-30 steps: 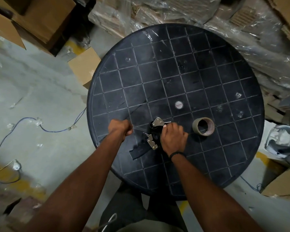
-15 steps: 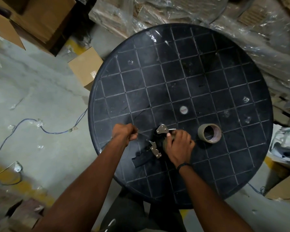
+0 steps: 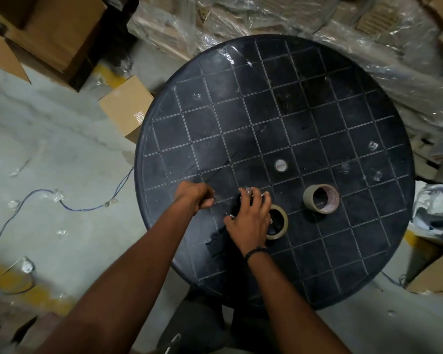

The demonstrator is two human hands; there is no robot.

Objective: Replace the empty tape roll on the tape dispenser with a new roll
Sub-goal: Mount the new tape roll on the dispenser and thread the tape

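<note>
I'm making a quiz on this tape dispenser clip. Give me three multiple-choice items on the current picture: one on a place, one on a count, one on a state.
1. Where is the loose tape roll?
A. On the table, right of both hands
B. On the floor
C. On a cardboard box

2. How many tape rolls show on the table?
A. One
B. Two
C. Four

3. How is the left hand?
A. Flat and open
B. Closed in a fist
C. Out of view

Answers: 1 A, it lies beyond the right hand. 2 B, another roll sits beside the right hand. 3 B, its fingers are curled shut.

Tape dispenser [image 3: 242, 200] mostly hidden under right hand [image 3: 250, 221]; left hand [image 3: 193, 196] closed, contents unseeable. Tan roll [image 3: 279, 222] half covered. Forearms cut off by bottom edge.
</note>
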